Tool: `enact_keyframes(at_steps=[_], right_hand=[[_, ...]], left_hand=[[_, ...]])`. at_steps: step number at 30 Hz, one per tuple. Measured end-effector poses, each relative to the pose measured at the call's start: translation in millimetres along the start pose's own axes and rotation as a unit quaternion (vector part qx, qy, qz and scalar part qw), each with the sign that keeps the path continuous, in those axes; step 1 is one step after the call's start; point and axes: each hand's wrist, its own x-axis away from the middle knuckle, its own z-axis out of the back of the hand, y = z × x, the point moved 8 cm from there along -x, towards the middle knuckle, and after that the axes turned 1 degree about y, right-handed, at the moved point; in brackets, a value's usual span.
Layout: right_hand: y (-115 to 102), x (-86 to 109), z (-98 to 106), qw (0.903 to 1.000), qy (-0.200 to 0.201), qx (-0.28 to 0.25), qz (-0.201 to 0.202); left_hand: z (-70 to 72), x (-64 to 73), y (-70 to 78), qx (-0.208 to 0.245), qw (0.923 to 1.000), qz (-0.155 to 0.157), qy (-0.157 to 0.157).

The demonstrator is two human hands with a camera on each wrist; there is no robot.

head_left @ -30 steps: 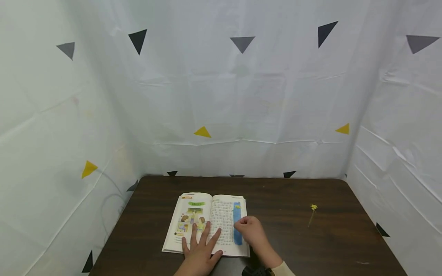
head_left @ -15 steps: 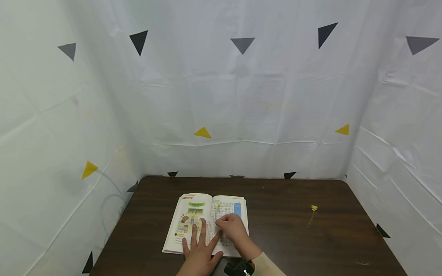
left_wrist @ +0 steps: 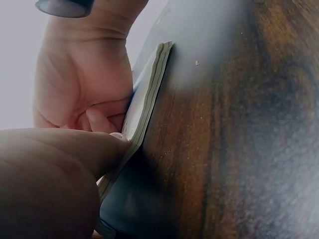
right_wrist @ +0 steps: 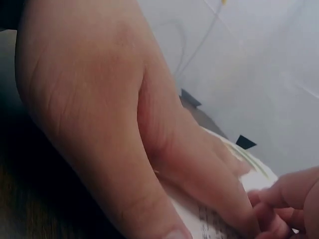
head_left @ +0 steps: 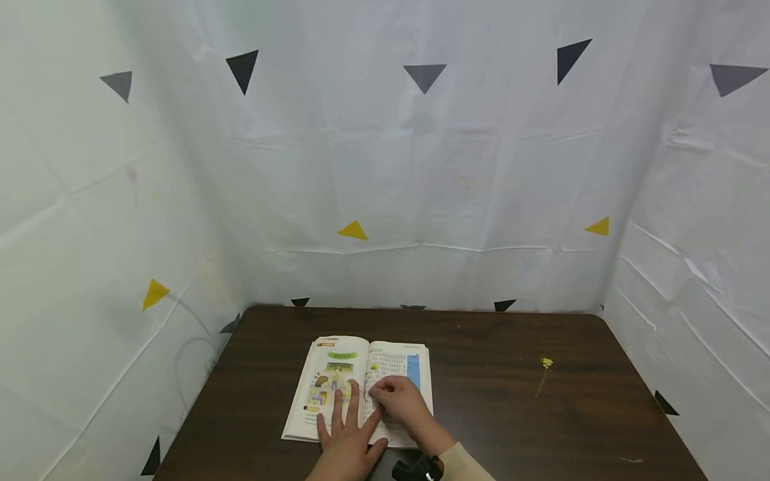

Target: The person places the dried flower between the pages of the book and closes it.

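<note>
An open book [head_left: 301,417] with printed pages lies on the table. My left hand [head_left: 347,444] rests on its lower middle with fingers spread; in the left wrist view its thumb [left_wrist: 60,164] lies at the book's page edge [left_wrist: 153,87]. Over the right page, my right hand [head_left: 404,404] pinches a small yellow flower [head_left: 373,366] whose head lies near the fold, its stem mostly hidden by the fingers. In the right wrist view the curled right fingers [right_wrist: 294,199] are close to the spread left hand [right_wrist: 99,99].
A second yellow flower [head_left: 545,363] with a thin stem lies on the dark wooden table [head_left: 481,374], to the right of the book. White sheeting [head_left: 457,180] with black, grey and yellow triangles encloses the table at the back and sides.
My right hand has moved left with the flower, from the blue strip at the right page's edge towards the fold, then slightly lower. The left hand stays on the book.
</note>
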Motion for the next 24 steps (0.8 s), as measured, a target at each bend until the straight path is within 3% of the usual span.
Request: enact_keyframes(at_steps=[7,14,19,24], right_hand=[[4,3.1,4,0.9985,-0.032,-0.043,0.010],[7,11.1,16,0.9960,-0.025,-0.076,0.040],[6,21.9,28,0.9970,0.003,0.018,0.075],[0,36.3,44,0.9813,0.021,0.158,0.108]], left_hand=[[2.3,1.6,1.7,0.003,0.9999,0.001,0.010],[4.6,4.0,4.1,0.001,0.9996,0.001,0.027],[4.7,4.7,3.8,-0.005,0.9993,-0.004,0.036],[4.6,4.5,2.5,0.002,0.9992,-0.009,0.039]])
